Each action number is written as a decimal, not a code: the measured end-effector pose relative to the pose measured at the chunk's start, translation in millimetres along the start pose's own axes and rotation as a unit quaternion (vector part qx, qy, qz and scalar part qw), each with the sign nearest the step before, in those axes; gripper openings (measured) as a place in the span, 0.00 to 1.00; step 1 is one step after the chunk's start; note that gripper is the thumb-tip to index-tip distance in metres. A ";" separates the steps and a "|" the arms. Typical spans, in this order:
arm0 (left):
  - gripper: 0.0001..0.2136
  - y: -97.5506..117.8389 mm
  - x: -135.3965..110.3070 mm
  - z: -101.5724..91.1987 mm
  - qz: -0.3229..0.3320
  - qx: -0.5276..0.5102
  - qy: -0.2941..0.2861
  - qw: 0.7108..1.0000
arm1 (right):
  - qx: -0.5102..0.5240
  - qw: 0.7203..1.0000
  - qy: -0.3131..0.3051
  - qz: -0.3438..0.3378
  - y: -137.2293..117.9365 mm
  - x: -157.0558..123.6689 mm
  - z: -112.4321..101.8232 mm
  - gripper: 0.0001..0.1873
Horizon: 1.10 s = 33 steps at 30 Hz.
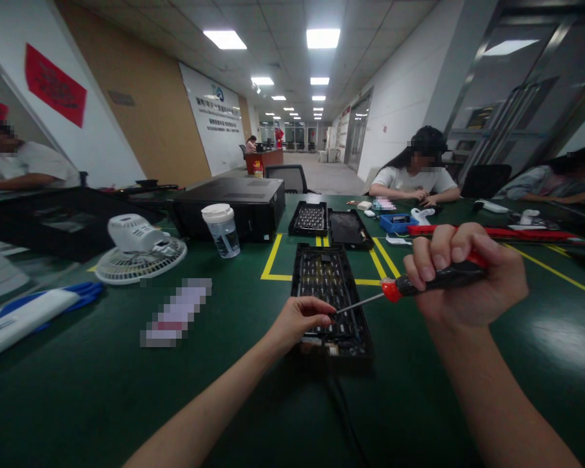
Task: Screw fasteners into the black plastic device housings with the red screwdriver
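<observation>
My right hand [468, 276] is wrapped round the black and red handle of a screwdriver [431, 279], whose thin shaft slants down to the left. Its tip meets the fingertips of my left hand [302, 318], which are pinched together over an open black case [358, 318]. What the left fingers hold, if anything, is too small to make out. Rows of small dark and shiny parts fill the case, which lies on the green table [214, 390]. From the case's near end a black cable [341, 409] runs towards me.
Behind the case lie another part-filled black case [309, 218] and a black tray [350, 229]. Leftward are a lidded clear cup [221, 231], a black computer case [229, 201] and a white fan [141, 253]. A blue box [394, 223] stands right. Other people sit around.
</observation>
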<state>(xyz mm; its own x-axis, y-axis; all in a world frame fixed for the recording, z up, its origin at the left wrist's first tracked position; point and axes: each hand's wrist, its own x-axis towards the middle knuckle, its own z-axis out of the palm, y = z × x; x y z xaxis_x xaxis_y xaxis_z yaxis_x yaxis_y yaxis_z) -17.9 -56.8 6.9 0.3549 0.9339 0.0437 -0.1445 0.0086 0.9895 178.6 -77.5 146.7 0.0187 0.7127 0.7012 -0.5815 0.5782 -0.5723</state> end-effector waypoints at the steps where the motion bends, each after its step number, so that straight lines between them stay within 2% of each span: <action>1: 0.11 0.2 -0.3 0.3 -0.001 0.002 0.003 1.000 | 0.000 1.000 -0.001 0.001 0.0 -0.4 0.4 0.11; 11: 0.10 -0.1 -0.5 0.6 0.001 -0.002 0.003 1.000 | 0.002 1.000 -0.014 0.006 -0.1 -1.7 3.2 0.12; 18: 0.10 0.5 -1.5 0.6 -0.011 0.018 -0.026 0.999 | -0.001 0.997 -0.073 0.001 -0.1 -7.3 8.9 0.10; 24: 0.10 3.3 -1.2 0.0 0.007 0.044 -0.027 0.999 | -0.015 0.998 -0.058 -0.010 0.5 -11.6 17.2 0.10; 33: 0.12 5.7 -1.0 -1.8 0.016 0.071 -0.056 0.996 | -0.036 0.998 -0.053 0.012 2.5 -10.7 16.2 0.11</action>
<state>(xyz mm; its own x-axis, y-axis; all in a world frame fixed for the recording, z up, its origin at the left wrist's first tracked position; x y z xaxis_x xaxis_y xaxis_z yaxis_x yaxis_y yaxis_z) -20.8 -57.1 12.3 0.4551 0.8867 0.0819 -0.0272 -0.0781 0.9966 163.8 -90.1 144.6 -0.0829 0.6838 0.7250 -0.5203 0.5908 -0.6167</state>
